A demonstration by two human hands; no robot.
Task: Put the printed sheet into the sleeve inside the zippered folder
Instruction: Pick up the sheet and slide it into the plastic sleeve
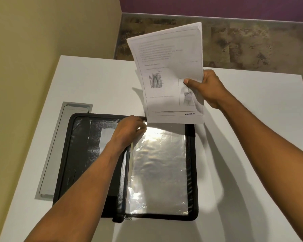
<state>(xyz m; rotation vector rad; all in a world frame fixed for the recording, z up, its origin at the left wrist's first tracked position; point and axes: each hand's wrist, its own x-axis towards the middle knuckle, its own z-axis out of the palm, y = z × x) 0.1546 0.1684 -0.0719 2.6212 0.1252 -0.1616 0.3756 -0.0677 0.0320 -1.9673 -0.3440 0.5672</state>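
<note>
Left hand [128, 130] hides the sleeve [157, 168] opening.

folder [191, 172] on table [252, 137] | sheet [170, 70] above folder's far edge

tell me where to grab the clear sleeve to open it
Pinch the top film of the clear sleeve at its far edge, near the spine corner, coming from the left, where the left hand seems to pinch it. It lies flat in the folder, mouth apparently on that far side, and the printed sheet in the right hand hangs above there.
</note>
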